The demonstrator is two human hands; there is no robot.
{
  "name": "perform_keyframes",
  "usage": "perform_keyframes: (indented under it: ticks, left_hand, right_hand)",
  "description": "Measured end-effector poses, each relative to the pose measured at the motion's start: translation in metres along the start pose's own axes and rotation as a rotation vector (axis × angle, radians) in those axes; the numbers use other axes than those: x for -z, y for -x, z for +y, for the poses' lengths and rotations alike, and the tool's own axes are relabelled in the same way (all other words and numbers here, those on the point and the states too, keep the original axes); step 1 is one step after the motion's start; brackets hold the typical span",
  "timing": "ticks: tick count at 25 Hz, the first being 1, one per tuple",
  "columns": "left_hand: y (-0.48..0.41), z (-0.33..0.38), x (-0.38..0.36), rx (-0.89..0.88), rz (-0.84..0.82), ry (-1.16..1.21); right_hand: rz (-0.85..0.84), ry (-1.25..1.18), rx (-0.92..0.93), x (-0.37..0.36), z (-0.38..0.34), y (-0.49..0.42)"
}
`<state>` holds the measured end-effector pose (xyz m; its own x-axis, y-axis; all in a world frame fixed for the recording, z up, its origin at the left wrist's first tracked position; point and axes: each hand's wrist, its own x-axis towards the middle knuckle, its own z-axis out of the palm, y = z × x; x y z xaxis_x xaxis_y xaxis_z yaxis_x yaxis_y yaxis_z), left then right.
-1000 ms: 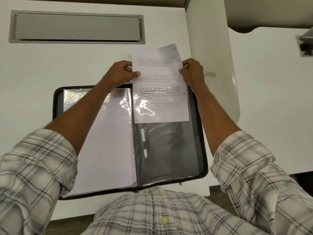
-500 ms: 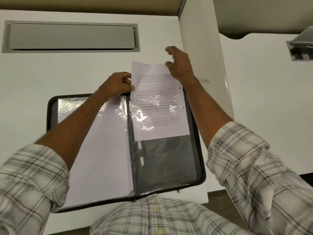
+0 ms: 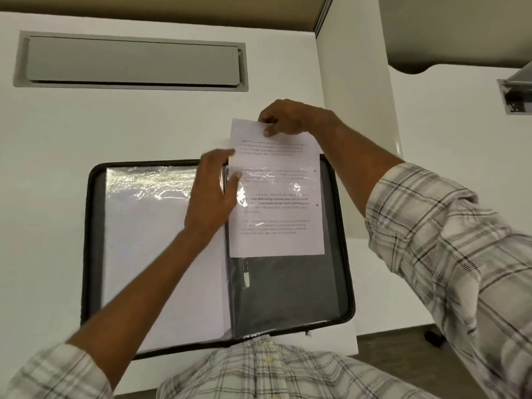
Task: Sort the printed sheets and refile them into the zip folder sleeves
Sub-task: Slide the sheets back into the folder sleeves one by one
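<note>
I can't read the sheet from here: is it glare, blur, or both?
Both, in the head view: glare streaks on the right sleeve over the sheet and across the top of the left sleeve; the left hand is motion-blurred; the print is soft, only one bold line half legible.

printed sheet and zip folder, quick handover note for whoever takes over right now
Right hand pinches the printed sheet by its top edge.
Left hand is at the spine-side edge of the right sleeve; its grip is blurred.
Zip folder lies open on the desk; the left sleeve holds white paper.
Done: sheet partly inside the right sleeve, top sticking out.
Left: slide it fully in.
</note>
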<state>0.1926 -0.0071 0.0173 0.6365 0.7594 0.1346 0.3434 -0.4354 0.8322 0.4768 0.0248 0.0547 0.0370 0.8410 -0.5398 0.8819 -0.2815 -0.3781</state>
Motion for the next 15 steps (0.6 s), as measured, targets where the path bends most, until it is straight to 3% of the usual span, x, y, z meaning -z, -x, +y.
perform_keyframes:
  ticks: [4,7,12,15]
  left_hand:
    - [0.082,0.007,-0.007,-0.118,-0.291,-0.125]
    - [0.126,-0.009,-0.017,-0.227,-0.405,-0.199]
    - [0.146,-0.011,-0.032,-0.271,-0.415,-0.295]
    - [0.143,-0.003,-0.033,-0.224,-0.375,-0.291]
  right_hand:
    - [-0.232,-0.005,0.005,-0.003,-0.007,0.005]
    - [-0.269,-0.019,0.019,-0.011,-0.01,0.007]
    - [-0.127,-0.118,0.064,-0.01,-0.013,0.015]
    - [-0.163,-0.132,0.065,-0.023,-0.018,0.021]
